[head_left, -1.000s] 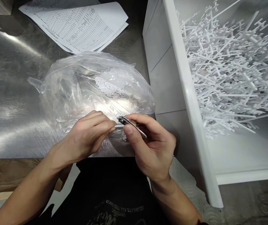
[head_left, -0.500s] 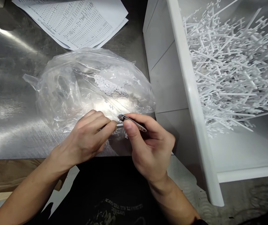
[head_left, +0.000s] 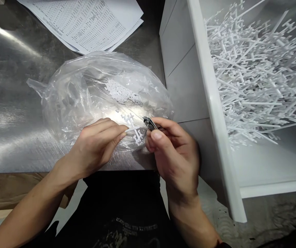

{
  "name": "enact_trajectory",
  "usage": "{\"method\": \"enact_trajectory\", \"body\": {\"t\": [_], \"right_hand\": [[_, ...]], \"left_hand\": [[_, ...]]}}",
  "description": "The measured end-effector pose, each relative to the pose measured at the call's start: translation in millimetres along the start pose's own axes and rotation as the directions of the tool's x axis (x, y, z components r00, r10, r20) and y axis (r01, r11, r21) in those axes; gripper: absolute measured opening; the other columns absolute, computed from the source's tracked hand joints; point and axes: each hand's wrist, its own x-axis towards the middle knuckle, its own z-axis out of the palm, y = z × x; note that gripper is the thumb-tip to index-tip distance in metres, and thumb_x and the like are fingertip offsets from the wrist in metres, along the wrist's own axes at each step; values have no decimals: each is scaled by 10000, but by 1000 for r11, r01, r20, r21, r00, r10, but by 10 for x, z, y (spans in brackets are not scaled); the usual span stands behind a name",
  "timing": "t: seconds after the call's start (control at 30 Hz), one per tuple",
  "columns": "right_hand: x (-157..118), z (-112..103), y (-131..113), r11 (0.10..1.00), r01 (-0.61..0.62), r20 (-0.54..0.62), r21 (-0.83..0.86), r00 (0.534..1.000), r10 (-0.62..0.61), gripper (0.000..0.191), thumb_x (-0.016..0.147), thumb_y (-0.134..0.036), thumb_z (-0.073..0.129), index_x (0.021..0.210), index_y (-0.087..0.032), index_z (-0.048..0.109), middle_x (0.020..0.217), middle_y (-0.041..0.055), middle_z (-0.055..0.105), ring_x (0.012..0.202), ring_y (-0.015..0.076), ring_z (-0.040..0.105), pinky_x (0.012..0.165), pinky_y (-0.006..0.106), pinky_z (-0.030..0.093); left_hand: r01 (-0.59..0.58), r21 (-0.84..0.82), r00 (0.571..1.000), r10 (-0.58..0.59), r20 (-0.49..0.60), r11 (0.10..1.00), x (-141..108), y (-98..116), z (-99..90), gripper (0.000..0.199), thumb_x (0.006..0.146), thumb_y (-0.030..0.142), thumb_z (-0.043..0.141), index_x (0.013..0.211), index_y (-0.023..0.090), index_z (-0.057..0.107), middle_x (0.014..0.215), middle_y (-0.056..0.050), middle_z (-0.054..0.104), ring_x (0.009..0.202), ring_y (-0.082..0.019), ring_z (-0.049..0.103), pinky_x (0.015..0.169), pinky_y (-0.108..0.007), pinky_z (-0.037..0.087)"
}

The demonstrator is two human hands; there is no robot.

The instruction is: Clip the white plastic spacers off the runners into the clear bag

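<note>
From the head camera, the left hand [head_left: 96,146] pinches a small white branched plastic piece [head_left: 132,126] between thumb and fingertips, over the near edge of a clear plastic bag [head_left: 86,89] on the metal table [head_left: 10,113]. Just right of it, the right hand [head_left: 175,155] grips what looks like a small metal clipper [head_left: 150,123], its tip near the piece. Far right stands a white bin [head_left: 210,103] piled with white sprues [head_left: 256,75]; printed sheets [head_left: 86,20] lie at the far side.
</note>
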Motion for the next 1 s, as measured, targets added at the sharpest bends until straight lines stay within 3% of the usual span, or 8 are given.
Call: {"method": "enact_trajectory", "body": {"t": [0.1,0.2,0.33,0.57,0.8,0.93,1.0], "right_hand": [[-114,-80,-3,1000,-12,72,28,997,10,165,1018,-328,892,1176,-287,873,765,-42,723,580,96,564,532,219,482],[-206,-124,-7,999,-14,63,-41,998,16,166,1034,-344,871,1187,-279,869,801,-23,758,569,100,574,511,218,485],[-237,-138,-34,986,6,67,-169,998,6,148,1040,-318,843,1174,-262,870,789,-21,754,598,118,631,546,233,541],[-244,-126,-67,926,157,75,-343,987,-139,187,1028,-213,808,1191,-290,857,840,-27,772,690,141,701,677,283,607],[-256,-108,-58,918,138,77,-372,990,-118,167,1064,-227,793,1208,-280,858,877,-10,808,728,164,745,731,327,648],[-206,-95,-11,923,128,59,-363,992,-114,127,1088,-289,780,1181,-274,866,858,6,822,781,204,787,849,410,701],[-171,-87,5,929,94,49,-358,995,-82,121,1090,-313,778,1153,-265,870,838,12,815,803,218,800,835,415,706]], "left_hand": [[-11,-61,998,7,-70,998,-10,15,-41,140,1105,70,660,1162,163,747,1000,-11,820,881,-103,761,837,-220,607],[-44,-84,993,34,-111,996,-26,15,-64,152,1082,41,691,1169,158,734,1000,-11,815,876,-89,756,844,-204,608],[-16,-90,997,9,-82,996,-36,18,-89,177,1069,28,697,1160,176,728,972,-15,792,856,-103,730,832,-235,601],[-8,-125,1000,4,-29,992,-64,-8,-105,239,1053,18,669,1191,207,719,979,-46,753,862,-157,684,819,-323,581],[-41,-158,999,39,-19,987,-98,-79,-101,186,1052,50,684,1162,194,726,967,-24,737,857,-147,657,819,-324,554],[11,-61,1000,-11,-6,998,-71,-60,-85,182,1084,67,657,1177,202,735,1001,-26,783,880,-147,709,846,-310,579],[39,-9,999,-39,-9,999,-50,-44,-76,147,1100,97,647,1147,199,741,954,-24,785,848,-153,715,819,-309,584]]}}
